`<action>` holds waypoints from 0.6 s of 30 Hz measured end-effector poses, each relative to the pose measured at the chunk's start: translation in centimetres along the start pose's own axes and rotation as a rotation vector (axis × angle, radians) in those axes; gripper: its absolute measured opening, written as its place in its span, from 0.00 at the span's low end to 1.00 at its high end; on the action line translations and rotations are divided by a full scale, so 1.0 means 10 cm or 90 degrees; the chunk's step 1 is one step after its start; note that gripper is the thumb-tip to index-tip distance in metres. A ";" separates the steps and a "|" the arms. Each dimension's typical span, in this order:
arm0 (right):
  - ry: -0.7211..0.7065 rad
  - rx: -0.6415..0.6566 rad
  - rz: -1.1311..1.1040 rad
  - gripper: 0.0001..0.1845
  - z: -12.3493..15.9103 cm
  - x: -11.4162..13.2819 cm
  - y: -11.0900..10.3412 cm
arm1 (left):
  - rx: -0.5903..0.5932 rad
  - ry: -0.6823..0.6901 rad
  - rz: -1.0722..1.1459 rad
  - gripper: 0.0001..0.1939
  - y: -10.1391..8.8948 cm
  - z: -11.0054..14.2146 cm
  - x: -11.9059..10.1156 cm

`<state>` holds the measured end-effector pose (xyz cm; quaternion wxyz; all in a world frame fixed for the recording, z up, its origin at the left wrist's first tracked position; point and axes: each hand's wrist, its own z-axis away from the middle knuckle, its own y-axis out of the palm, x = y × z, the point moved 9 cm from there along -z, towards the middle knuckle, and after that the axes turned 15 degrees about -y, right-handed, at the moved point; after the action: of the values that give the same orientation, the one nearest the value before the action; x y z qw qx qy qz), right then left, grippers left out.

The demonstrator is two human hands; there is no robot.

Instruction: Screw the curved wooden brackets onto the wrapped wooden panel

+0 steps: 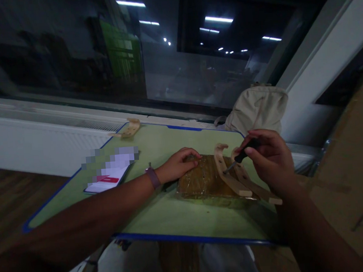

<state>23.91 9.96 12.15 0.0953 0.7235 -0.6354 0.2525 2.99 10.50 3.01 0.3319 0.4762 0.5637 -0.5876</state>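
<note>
A brown wooden board [191,183] in clear plastic wrap lies on the light green tabletop. My left hand [182,164] rests at its left end, fingers curled over the edge and holding it. Two pale curved wooden pieces with holes lie across the board's right part: a nearer strip [231,182] and a second strip [250,183] to its right. My right hand [272,158] grips a screwdriver [246,150] by its black handle. The shaft slants down to the left, its tip at a hole in the nearer strip. Whether a screw sits there is too small to tell.
A phone [112,170] with a lit screen lies at the table's left. Another curved wooden piece [129,129] stands at the far left corner. A beige backpack [257,108] leans behind the table, by the window. Cardboard [341,162] rises at the right.
</note>
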 end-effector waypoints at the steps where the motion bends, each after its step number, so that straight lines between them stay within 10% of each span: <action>1: 0.003 0.009 0.022 0.15 0.00 -0.01 -0.01 | -0.002 0.001 0.001 0.07 0.00 0.00 0.00; 9: -0.073 0.217 0.099 0.17 -0.13 0.27 0.20 | -0.006 -0.004 0.007 0.06 -0.01 -0.02 0.02; 18: -0.070 0.236 0.347 0.10 -0.27 0.27 0.08 | -0.009 -0.033 0.005 0.07 0.00 -0.02 0.09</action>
<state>22.68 8.72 15.67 -0.1438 0.5444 -0.7530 0.3404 2.73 10.87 2.24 0.3520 0.4605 0.5576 -0.5943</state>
